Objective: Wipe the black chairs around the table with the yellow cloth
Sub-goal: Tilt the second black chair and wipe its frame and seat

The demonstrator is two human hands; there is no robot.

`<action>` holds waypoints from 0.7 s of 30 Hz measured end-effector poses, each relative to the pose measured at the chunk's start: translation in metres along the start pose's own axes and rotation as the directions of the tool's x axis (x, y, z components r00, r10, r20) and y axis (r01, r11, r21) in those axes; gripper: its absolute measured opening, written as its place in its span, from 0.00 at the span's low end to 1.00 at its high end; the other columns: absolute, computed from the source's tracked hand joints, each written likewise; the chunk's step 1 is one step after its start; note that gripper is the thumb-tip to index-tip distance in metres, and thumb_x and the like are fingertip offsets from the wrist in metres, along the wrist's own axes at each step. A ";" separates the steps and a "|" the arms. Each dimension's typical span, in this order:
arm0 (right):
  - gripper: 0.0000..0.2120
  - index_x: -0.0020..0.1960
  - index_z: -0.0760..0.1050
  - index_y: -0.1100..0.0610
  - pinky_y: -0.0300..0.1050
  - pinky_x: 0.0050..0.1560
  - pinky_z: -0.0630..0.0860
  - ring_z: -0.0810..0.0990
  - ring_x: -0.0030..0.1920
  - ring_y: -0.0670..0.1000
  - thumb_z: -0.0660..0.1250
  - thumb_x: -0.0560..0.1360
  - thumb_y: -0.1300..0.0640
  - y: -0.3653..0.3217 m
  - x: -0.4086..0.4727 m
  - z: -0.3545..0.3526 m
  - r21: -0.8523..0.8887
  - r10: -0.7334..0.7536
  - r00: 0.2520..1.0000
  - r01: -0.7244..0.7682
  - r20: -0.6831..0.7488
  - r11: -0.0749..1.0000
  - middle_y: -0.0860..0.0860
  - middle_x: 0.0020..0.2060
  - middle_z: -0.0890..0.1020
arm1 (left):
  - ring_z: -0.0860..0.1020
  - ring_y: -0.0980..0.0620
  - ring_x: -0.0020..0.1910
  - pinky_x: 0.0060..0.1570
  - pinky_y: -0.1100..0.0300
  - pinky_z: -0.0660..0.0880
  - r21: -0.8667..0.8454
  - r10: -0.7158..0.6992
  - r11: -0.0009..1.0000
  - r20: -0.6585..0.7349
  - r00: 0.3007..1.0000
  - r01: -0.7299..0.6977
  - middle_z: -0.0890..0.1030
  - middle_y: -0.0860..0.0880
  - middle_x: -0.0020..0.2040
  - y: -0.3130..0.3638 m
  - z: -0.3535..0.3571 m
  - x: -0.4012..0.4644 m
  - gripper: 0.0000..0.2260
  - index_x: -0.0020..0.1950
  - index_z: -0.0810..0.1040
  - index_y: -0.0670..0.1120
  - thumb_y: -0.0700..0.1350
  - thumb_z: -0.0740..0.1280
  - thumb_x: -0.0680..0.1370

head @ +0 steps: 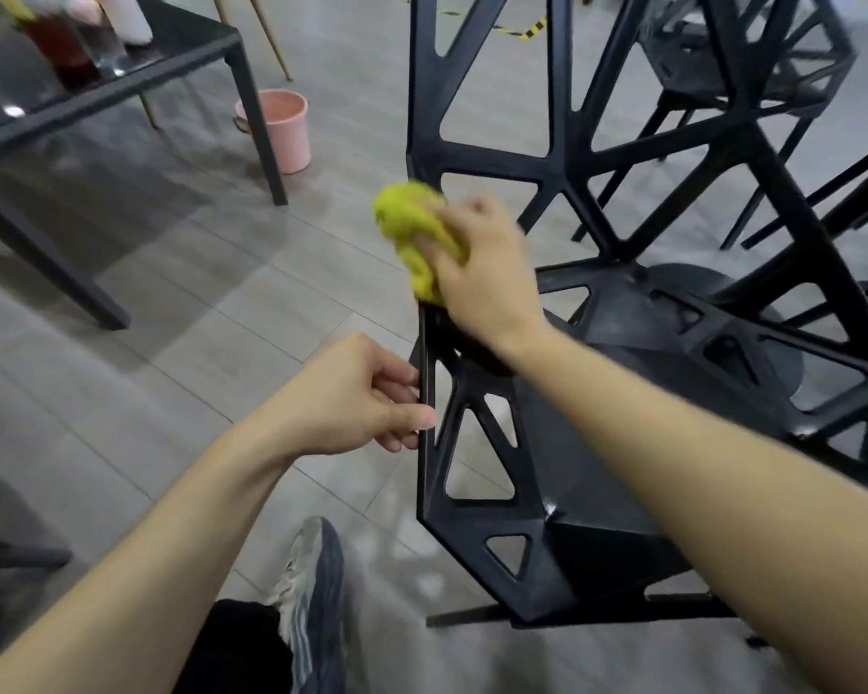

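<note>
A black chair (497, 493) with an open lattice of triangles stands right in front of me, its seat (672, 338) to the right. My right hand (482, 273) is shut on the bunched yellow cloth (417, 232) and presses it against the chair's left edge, where back and armrest meet. Lower down, my left hand (352, 398) pinches the thin outer rim of the same side panel between thumb and fingers. A second black chair (752, 57) stands behind at the upper right.
A dark glass-topped table (136, 77) with glasses and bottles stands at the upper left. A pink bucket (281, 127) sits on the grey tiled floor beside its leg. My shoe (312, 593) is below the chair. Yellow-black tape lies on the floor far back.
</note>
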State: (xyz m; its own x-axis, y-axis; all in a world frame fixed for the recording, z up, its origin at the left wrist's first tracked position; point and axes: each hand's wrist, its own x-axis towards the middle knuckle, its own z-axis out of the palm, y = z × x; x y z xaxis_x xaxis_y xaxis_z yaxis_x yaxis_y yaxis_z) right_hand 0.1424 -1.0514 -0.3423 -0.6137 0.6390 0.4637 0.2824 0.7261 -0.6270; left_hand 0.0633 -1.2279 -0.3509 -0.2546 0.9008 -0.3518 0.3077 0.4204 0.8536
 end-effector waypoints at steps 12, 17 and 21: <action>0.12 0.63 0.80 0.49 0.45 0.49 0.68 0.77 0.49 0.51 0.65 0.81 0.53 0.091 0.037 0.010 -0.220 0.237 0.971 -0.235 -0.018 0.947 0.52 0.52 0.80 | 0.88 0.47 0.39 0.41 0.58 0.85 -0.057 0.007 0.998 0.072 0.997 -0.003 0.89 0.40 0.41 -0.005 -0.007 0.007 0.08 0.56 0.88 0.40 0.35 0.78 0.78; 0.12 0.66 0.79 0.52 0.50 0.49 0.73 0.79 0.51 0.58 0.66 0.83 0.53 0.083 0.008 0.030 -0.237 0.125 0.989 -0.102 0.082 0.966 0.55 0.56 0.77 | 0.89 0.43 0.42 0.43 0.56 0.86 -0.052 0.012 0.999 0.056 0.998 -0.009 0.89 0.40 0.41 -0.007 -0.010 0.006 0.08 0.56 0.88 0.38 0.35 0.78 0.78; 0.14 0.66 0.82 0.49 0.51 0.59 0.77 0.83 0.59 0.57 0.67 0.82 0.52 0.088 0.014 -0.019 -0.282 0.277 0.957 -0.242 0.089 0.928 0.54 0.56 0.85 | 0.87 0.49 0.38 0.42 0.58 0.85 -0.069 0.026 0.997 0.077 0.997 -0.020 0.89 0.41 0.41 -0.006 -0.008 0.007 0.08 0.56 0.89 0.42 0.35 0.78 0.77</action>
State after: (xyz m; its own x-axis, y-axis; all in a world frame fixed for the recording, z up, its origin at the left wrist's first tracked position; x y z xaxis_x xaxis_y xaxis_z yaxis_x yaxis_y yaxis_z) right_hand 0.1724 -0.9734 -0.3791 -0.5747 0.7898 0.2145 0.6185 0.5908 -0.5181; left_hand 0.0525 -1.2249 -0.3551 -0.1750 0.9170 -0.3585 0.2490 0.3935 0.8850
